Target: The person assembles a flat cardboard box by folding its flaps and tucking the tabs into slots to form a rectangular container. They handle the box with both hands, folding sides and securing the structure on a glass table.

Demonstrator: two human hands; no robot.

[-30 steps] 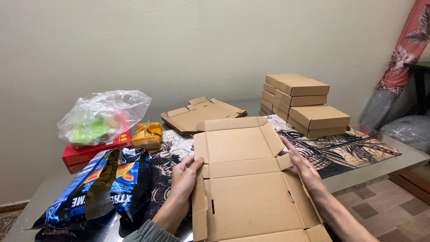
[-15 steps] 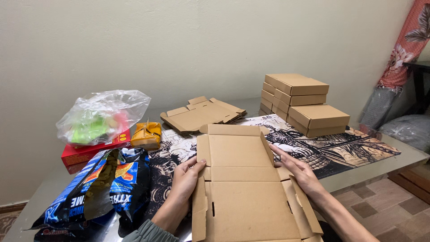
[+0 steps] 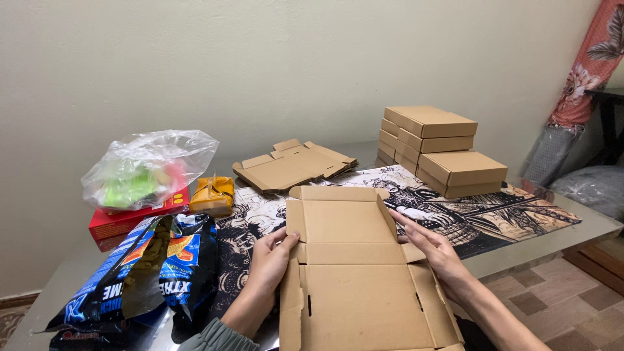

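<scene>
A flat brown cardboard mailer box lies in front of me, half folded, with its side flaps raised. My left hand presses against the left flap near the middle crease. My right hand holds the right flap, fingers stretched along its edge. The far panel of the box tilts up, its small end flap bent over at the top.
A stack of flat unfolded boxes lies behind. Several assembled boxes are stacked at the back right on a black-and-white printed mat. At left lie blue snack bags, a red box, a clear plastic bag and an orange packet.
Both hands have pushed the side flaps inward and upward. The box's far panel has lifted from flat and its wings have folded in.
</scene>
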